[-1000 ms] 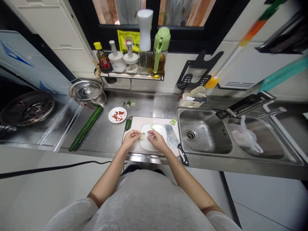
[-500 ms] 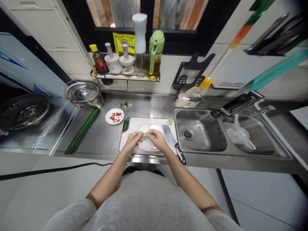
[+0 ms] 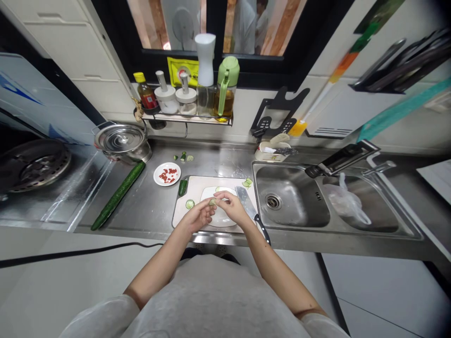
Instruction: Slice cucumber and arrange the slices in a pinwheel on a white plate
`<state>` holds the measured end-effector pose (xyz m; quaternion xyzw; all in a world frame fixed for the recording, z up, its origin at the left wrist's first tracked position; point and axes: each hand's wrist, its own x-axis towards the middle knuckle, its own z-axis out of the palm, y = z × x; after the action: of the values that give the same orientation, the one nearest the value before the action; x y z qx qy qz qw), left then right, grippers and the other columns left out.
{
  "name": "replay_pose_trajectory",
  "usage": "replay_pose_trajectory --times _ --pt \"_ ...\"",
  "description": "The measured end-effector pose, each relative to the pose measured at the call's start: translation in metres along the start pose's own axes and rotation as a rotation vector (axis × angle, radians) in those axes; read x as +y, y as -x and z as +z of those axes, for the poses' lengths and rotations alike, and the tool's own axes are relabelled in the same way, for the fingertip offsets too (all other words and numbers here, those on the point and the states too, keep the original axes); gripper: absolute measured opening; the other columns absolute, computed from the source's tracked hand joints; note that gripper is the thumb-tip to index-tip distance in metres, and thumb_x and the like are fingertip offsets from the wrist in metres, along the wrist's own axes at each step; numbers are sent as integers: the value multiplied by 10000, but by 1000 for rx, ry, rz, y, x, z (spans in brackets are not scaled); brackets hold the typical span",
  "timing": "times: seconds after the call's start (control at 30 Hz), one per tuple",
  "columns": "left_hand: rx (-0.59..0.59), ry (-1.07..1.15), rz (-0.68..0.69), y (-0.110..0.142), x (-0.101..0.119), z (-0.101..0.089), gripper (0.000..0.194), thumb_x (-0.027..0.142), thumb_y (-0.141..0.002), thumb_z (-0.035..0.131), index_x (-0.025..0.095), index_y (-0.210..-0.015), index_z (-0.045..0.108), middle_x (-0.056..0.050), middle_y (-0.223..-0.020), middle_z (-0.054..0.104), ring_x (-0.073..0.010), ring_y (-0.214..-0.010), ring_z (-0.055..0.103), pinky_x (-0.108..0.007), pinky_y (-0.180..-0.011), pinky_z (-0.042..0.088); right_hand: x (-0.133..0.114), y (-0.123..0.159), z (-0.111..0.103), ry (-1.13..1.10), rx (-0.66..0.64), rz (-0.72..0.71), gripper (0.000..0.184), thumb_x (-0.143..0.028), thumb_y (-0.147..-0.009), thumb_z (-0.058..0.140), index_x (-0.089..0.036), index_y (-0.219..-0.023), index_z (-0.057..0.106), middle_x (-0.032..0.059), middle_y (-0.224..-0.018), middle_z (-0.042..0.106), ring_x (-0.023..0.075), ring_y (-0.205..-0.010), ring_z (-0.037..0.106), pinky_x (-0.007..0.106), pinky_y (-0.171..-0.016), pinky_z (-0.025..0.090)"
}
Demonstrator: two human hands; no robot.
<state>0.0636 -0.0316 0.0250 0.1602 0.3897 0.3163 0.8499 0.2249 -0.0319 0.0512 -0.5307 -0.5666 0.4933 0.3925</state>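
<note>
Both my hands meet over a white plate (image 3: 222,218) that rests on a pale cutting board (image 3: 197,188). My left hand (image 3: 199,215) and my right hand (image 3: 231,206) pinch a small pale green cucumber piece (image 3: 213,202) between their fingertips. A round cucumber slice (image 3: 190,204) lies on the board just left of my left hand. Another slice (image 3: 220,189) sits at the plate's far rim. A cleaver (image 3: 246,203) lies on the board's right side, its black handle toward me. A short dark green cucumber end (image 3: 182,187) lies at the board's left edge.
A long whole cucumber (image 3: 117,195) lies on the steel counter to the left, near a lidded pot (image 3: 121,139). A small plate of red chopped bits (image 3: 167,174) sits behind the board. The double sink (image 3: 292,199) is on the right, a plastic bag (image 3: 344,199) in its far basin. Bottles stand on a wall shelf (image 3: 186,117).
My hands have come closer to me over the plate, still pinching the cucumber piece together. A round slice now lies uncovered on the board left of my left hand.
</note>
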Motion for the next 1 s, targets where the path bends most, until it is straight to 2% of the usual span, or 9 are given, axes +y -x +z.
replay_pose_trajectory --times 0.07,0.17,0.4,0.57,0.73,1.0 --pt "11 -9 77 0 1 1 380 307 -699 744 228 -1039 592 22 -775 615 -57 -619 558 -139 -482 343 2 0 -2 15 18 -2 151 -333 -753 574 -187 -734 601 81 -1082 637 198 -1056 563 309 -816 440" --pt "63 -82 184 1 4 1 498 278 -633 791 236 -1086 589 40 -760 583 -40 -614 528 -133 -500 331 8 0 -6 44 43 9 157 -338 -756 570 -188 -726 600 81 -1071 642 195 -1046 569 299 -800 446" --pt "202 -383 402 -6 6 2 461 368 -593 791 177 -982 634 45 -641 512 -59 -594 481 -172 -506 281 18 -2 -13 77 78 41 195 -372 -761 561 -184 -753 614 78 -1012 673 200 -1005 593 306 -785 462" --pt "253 -462 515 -20 0 -2 386 352 -593 774 176 -905 632 50 -647 516 -67 -600 469 -199 -596 363 26 -9 -19 127 76 79 215 -388 -751 571 -178 -731 614 49 -848 685 176 -837 609 296 -758 461" --pt "338 -602 561 -46 -11 -10 286 289 -603 736 169 -842 634 33 -666 539 -77 -591 468 -215 -612 391 48 -22 -28 266 90 158 211 -383 -706 628 -175 -681 607 13 -692 644 143 -666 562 256 -647 436" --pt "513 -935 503 -75 -21 -20 198 267 -673 677 202 -859 662 21 -694 616 -104 -608 528 -235 -660 419 72 -43 -33 515 65 266 199 -370 -720 644 -171 -721 633 6 -733 658 131 -676 557 222 -626 377"
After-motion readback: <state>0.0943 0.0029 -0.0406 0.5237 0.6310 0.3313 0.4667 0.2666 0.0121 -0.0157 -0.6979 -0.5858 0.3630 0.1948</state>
